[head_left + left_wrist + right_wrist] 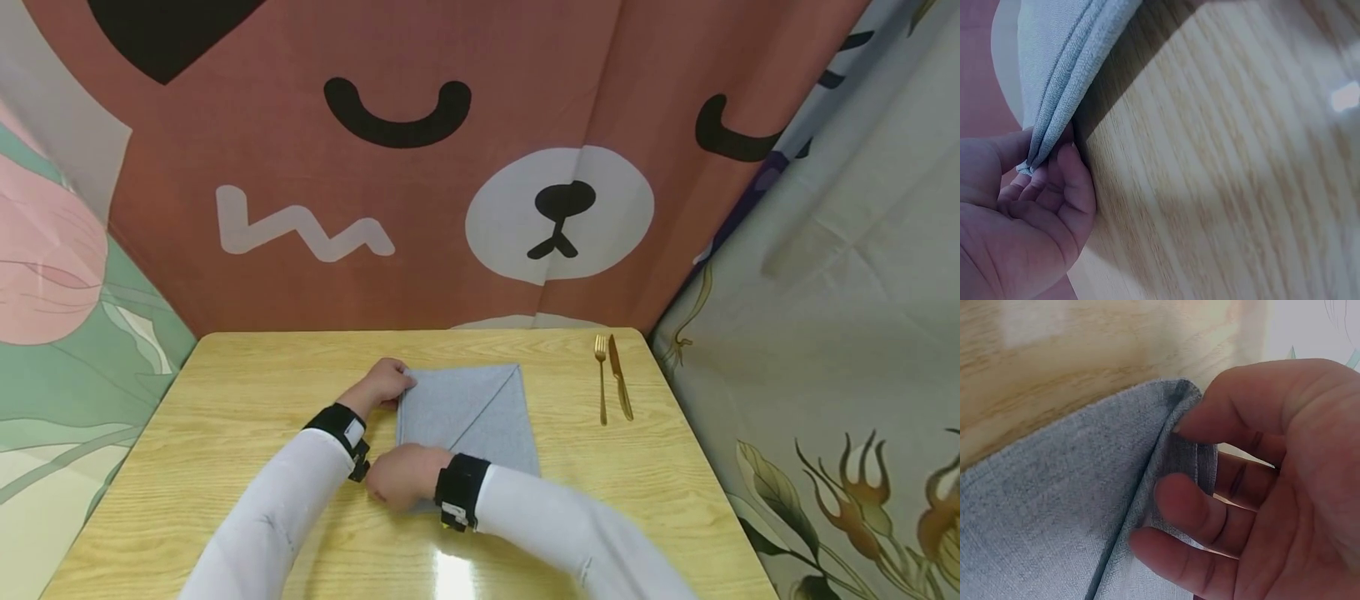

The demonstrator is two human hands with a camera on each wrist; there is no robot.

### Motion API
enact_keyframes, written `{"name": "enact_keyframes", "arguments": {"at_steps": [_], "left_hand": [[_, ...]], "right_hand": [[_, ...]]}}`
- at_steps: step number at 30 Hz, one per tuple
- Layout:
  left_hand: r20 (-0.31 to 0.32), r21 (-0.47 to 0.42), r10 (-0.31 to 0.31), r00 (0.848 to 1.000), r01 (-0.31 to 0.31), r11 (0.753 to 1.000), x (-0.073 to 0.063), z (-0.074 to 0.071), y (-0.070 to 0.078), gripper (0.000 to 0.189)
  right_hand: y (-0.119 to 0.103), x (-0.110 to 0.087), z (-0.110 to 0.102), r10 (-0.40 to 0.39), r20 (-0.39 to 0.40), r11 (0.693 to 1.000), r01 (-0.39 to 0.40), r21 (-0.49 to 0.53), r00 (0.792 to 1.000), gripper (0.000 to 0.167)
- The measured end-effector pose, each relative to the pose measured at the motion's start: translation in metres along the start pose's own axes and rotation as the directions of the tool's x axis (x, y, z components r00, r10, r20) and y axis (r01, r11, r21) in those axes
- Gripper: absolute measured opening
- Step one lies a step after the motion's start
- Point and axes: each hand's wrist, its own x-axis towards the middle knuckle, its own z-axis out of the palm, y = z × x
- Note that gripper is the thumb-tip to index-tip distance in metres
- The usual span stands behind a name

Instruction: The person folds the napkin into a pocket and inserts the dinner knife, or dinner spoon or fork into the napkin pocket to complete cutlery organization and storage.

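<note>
A folded grey-blue cloth napkin (465,408) lies on the wooden table (262,392), with a diagonal fold line running up to its far right corner. At its far left corner, my left hand (384,383) pinches the layered edge between thumb and fingers. The left wrist view shows those stacked layers of the napkin (1075,75) raised a little over the wood. My right hand (408,477) holds the near left corner, partly covering it in the head view. Seen from the right wrist, its thumb and curled fingers grip the napkin (1054,469) at the folded edge.
A gold fork (602,375) and a gold knife (620,379) lie side by side at the table's far right. Behind the table hangs a brown curtain (420,292) with a bear face, and patterned curtains flank both sides.
</note>
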Motion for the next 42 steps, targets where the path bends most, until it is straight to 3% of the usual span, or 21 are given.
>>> {"name": "enact_keyframes", "arguments": {"at_steps": [6, 13, 21, 35, 42], "left_hand": [[0.006, 0.006, 0.014, 1.000, -0.015, 1.000, 0.002, -0.001, -0.005, 0.030], [0.014, 0.027, 0.081, 0.997, -0.082, 0.996, 0.002, -0.005, -0.011, 0.016], [0.067, -0.012, 0.122, 0.990, -0.122, 0.992, 0.002, -0.013, -0.023, 0.038], [0.024, -0.021, 0.136, 0.990, -0.135, 0.991, -0.001, -0.015, -0.023, 0.033], [0.050, -0.044, 0.168, 0.985, -0.166, 0.985, 0.000, -0.022, -0.029, 0.035]], "right_hand": [[-0.002, -0.002, 0.003, 0.001, 0.002, 1.000, -0.001, 0.004, 1.000, 0.037], [-0.001, -0.003, 0.001, -0.001, 0.004, 1.000, 0.001, 0.030, 1.000, 0.040], [-0.002, -0.005, -0.001, -0.003, 0.011, 0.999, 0.003, 0.042, 1.000, 0.040], [-0.004, -0.018, -0.020, -0.036, -0.047, 0.999, 0.036, -0.003, 0.998, 0.035], [-0.007, -0.021, -0.036, -0.035, -0.059, 0.998, 0.038, 0.054, 0.998, 0.036]]}}
